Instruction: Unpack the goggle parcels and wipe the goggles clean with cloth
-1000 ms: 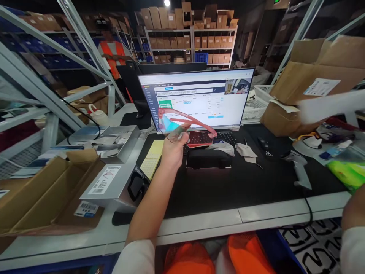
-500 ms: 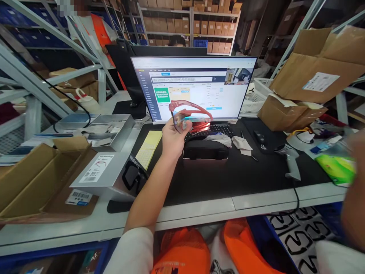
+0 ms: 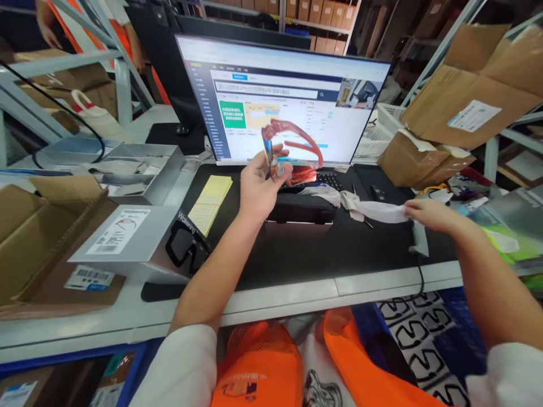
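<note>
My left hand (image 3: 259, 185) is raised in front of the monitor (image 3: 237, 62), closed on a pair of red-framed glasses (image 3: 292, 141) with bluish lenses and open temples. Off to the right, my right hand (image 3: 428, 213) pinches the end of a pale grey cloth (image 3: 373, 209) that trails leftward over the black desk mat (image 3: 322, 254). A black glasses case (image 3: 299, 210) lies on the mat just below my left hand, in front of the keyboard (image 3: 328, 180).
A silver box with a printed label (image 3: 123, 232) and a black pouch (image 3: 184, 249) sit at left, beside an open cardboard carton (image 3: 38, 237). Yellow sticker sheets (image 3: 211, 203) lie on the mat. Cardboard boxes (image 3: 458, 113) stack at right. A person in an orange vest (image 3: 123, 34) stands behind.
My right hand has come in from the right edge and taken hold of the grey cloth. My left hand has stayed up with the glasses while the view has moved closer and lower.
</note>
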Motion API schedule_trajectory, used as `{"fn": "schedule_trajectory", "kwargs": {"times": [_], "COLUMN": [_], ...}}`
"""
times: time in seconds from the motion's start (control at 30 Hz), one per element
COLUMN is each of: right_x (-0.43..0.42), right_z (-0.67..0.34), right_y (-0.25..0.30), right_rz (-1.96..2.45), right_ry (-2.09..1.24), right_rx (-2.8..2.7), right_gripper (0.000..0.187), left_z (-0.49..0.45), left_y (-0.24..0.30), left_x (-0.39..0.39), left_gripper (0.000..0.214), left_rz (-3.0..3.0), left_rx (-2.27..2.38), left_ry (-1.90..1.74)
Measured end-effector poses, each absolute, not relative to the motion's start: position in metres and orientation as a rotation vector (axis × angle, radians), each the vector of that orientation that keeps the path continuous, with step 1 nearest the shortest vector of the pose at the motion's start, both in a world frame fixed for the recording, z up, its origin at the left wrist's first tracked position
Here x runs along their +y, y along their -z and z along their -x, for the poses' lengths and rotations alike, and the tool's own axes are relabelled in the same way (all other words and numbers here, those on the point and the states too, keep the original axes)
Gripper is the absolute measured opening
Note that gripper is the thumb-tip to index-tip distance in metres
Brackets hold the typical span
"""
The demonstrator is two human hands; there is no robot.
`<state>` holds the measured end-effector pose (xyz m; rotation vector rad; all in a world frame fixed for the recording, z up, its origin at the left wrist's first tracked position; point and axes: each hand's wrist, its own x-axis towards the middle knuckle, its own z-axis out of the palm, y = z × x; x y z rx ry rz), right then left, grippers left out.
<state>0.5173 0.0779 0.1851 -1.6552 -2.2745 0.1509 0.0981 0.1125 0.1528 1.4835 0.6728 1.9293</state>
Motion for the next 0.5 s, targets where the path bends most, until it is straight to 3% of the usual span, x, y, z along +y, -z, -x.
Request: {"fn": "schedule_trajectory", "kwargs": {"times": [0.13,0.4,0.5], "right_x": [0.07,0.061,0.061], "right_z": [-0.49,-0.366,-0.359], "right_y": [-0.21,-0.244,-0.264], "right_rz": [1.852,1.327,1.239], "right_ry": [-0.072,-0.323,-0.2], "right_rx": [-2.165,-2.44,-2.271], "right_gripper": [0.024,0.026,0.029], "left_z": [-0.111,-0.124,-0.117], "left_y": [-0.153,-0.148,-0.148], "left_x": [0.104,0.073,0.072], "left_gripper": [0.044,0.045,0.05], "left_rz": [-1.474,-1.491,-1.51], "left_rx": [0.597,0.473,0.493], "left_ry": [-1.873,-1.689,-1.754]}}
